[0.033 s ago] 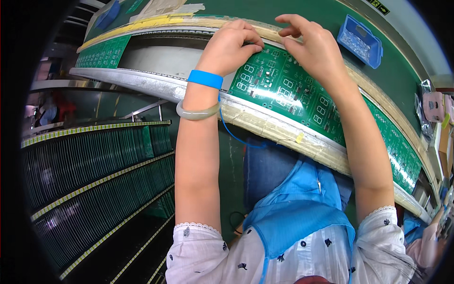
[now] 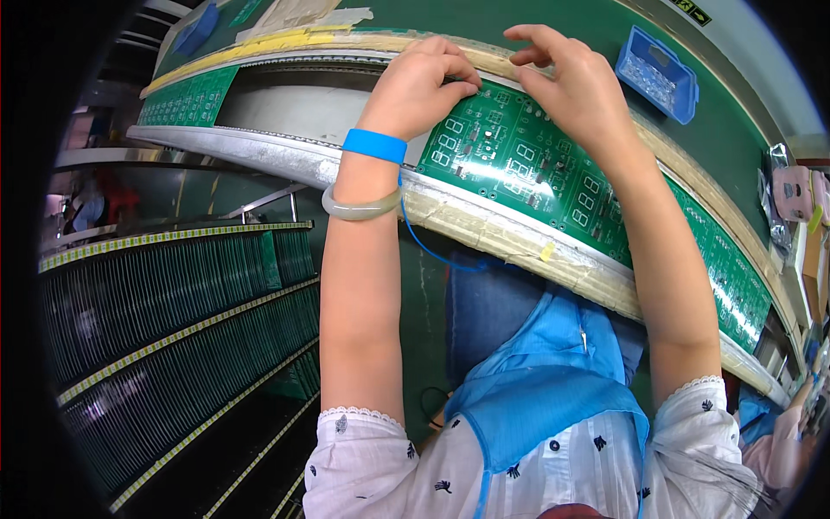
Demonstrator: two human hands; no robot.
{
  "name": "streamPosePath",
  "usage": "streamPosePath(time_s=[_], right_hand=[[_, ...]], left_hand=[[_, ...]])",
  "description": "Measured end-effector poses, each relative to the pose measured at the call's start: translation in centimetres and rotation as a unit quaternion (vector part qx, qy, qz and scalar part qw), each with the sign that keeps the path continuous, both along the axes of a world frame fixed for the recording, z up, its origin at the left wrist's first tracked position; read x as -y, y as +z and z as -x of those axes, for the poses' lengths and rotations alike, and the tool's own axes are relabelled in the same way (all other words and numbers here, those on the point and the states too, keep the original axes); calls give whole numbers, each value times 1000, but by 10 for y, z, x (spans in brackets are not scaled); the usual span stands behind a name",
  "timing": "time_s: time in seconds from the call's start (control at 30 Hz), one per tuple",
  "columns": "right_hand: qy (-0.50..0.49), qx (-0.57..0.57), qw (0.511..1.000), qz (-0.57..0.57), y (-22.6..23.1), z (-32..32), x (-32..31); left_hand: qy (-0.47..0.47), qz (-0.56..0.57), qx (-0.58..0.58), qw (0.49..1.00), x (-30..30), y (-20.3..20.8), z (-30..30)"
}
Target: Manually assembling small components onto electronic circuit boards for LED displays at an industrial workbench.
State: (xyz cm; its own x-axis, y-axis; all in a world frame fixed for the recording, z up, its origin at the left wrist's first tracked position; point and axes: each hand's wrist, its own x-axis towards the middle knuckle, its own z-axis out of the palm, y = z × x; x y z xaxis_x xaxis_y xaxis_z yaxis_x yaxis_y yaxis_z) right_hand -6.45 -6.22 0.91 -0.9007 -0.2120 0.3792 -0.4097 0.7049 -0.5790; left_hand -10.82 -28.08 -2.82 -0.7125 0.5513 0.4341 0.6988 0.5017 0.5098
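A green circuit board panel (image 2: 510, 186) with outlined digit displays and small parts lies on the rail track in front of me. My left hand (image 2: 430, 73) is at its far left corner, thumb and fingertips pinched together low over the board. Whatever lies between those fingertips is too small or hidden to name. My right hand (image 2: 575, 82) hovers over the far edge of the panel, its thumb and curved fingers apart with nothing visible in them. A blue band (image 2: 375, 145) with a blue cord circles my left wrist, above a pale bangle (image 2: 361, 204).
A blue bin (image 2: 657, 76) of small clear parts stands beyond the track at right. More boards lie on the track to the left (image 2: 188, 97) and right (image 2: 722, 268). A rack (image 2: 173, 320) packed with upright boards stands at lower left. Another person's arm (image 2: 791, 432) shows at far right.
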Motion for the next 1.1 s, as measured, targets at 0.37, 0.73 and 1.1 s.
streamPosePath(time_s=[0.37, 0.73, 1.1], right_hand=[[-24, -1, 1000, -9, 1, 6, -17], [-94, 33, 992, 81, 31, 3, -41], [-132, 3, 984, 119, 31, -2, -111]], left_hand=[[3, 48, -43, 998, -4, 6, 0], [-10, 88, -86, 992, -11, 15, -3], [4, 72, -17, 997, -15, 18, -6]])
